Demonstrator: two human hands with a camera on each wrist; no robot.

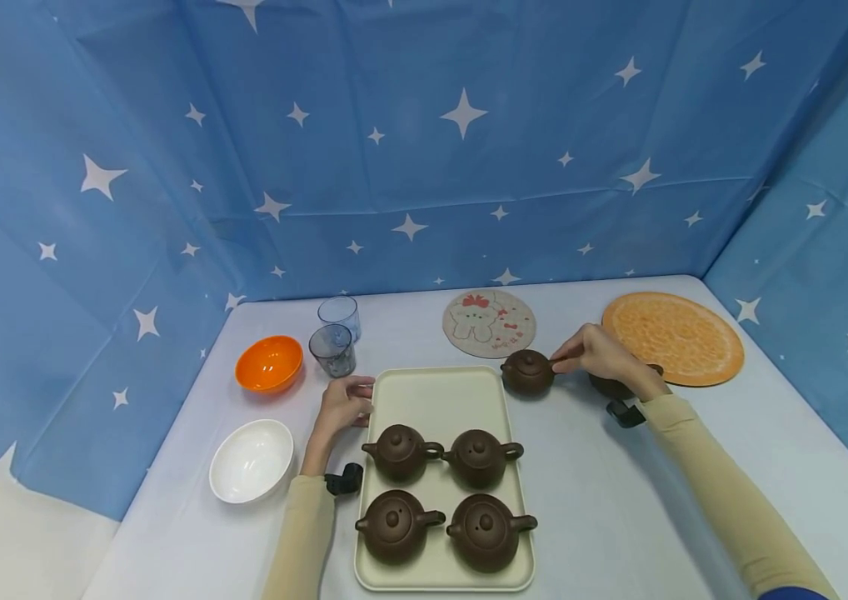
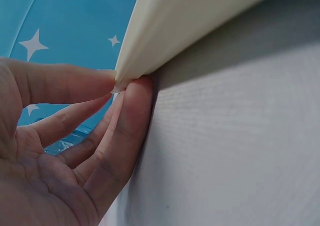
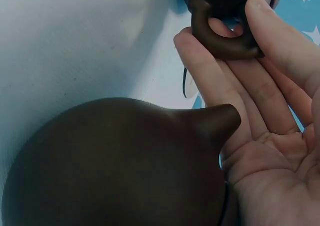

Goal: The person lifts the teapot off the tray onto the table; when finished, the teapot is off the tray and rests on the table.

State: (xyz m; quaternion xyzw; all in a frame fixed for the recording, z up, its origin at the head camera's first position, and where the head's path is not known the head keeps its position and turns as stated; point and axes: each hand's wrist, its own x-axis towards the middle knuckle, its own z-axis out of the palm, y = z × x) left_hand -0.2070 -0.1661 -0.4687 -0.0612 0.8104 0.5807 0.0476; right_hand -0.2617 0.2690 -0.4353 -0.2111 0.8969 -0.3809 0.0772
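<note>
My right hand [image 1: 598,354] pinches the handle of a small brown teapot [image 1: 527,375] just off the cream tray's far right corner. In the right wrist view, thumb and fingers close around that teapot's handle [image 3: 227,49]. Another brown teapot [image 3: 115,161] sits close beside the palm and is partly covered by the right wrist in the head view. At the tray's left edge, my left hand [image 1: 344,406] pinches the rim of the tray [image 1: 435,400] between thumb and fingers. Several more brown teapots, one of them near left [image 1: 396,527], stand on the tray's near half.
Left of the tray are an orange bowl [image 1: 269,365], a white bowl [image 1: 251,461] and two glass cups, the nearer one grey [image 1: 333,351]. Farther back lies a round rabbit-patterned mat [image 1: 489,323]; an orange round mat [image 1: 675,337] is at the far right.
</note>
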